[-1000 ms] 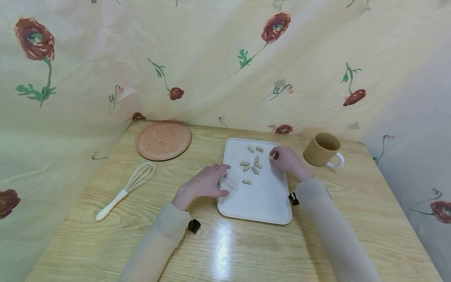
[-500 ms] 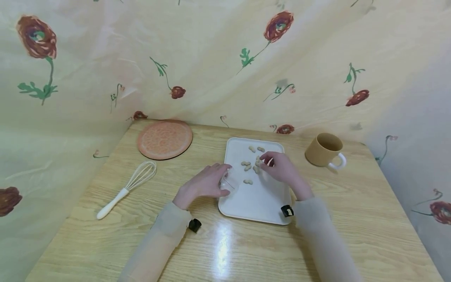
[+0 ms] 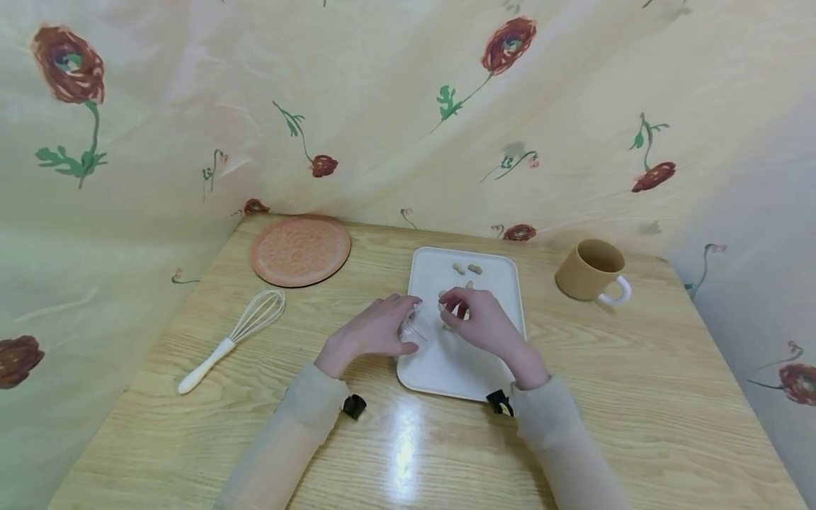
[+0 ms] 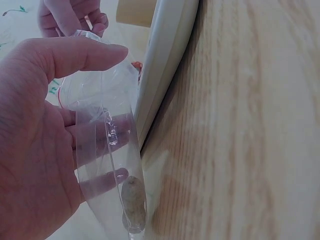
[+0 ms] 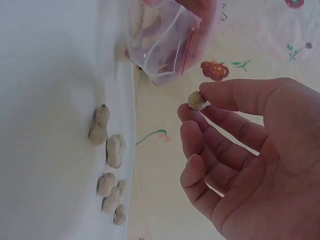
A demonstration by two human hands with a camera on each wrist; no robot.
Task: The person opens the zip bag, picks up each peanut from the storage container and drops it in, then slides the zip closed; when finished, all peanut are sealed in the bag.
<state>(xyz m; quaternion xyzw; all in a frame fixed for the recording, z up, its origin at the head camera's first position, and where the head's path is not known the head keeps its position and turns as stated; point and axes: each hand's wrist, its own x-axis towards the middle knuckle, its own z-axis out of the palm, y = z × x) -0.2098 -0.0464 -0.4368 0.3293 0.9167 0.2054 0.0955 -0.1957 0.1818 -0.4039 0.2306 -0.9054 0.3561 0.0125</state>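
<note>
Relative to the frame of one second earlier, the right hand (image 3: 481, 319) has moved toward 8 o'clock, from the tray's 1 o'clock edge to a position near the plastic bag (image 5: 162, 45); the left hand (image 3: 376, 329) remains in place. The right hand pinches one peanut (image 5: 197, 101) between thumb and fingertips, above the tray (image 3: 440, 375). In the right wrist view this peanut appears round; its long axis cannot be determined. The left hand grips the bag between thumb and fingers at the tray's 9 o'clock edge. In the left wrist view, the bag's long axis runs roughly 11 to 5 o'clock, red-striped mouth toward 11; a bagged peanut (image 4: 133, 205) lies lengthwise near the 5 o'clock end.
</note>
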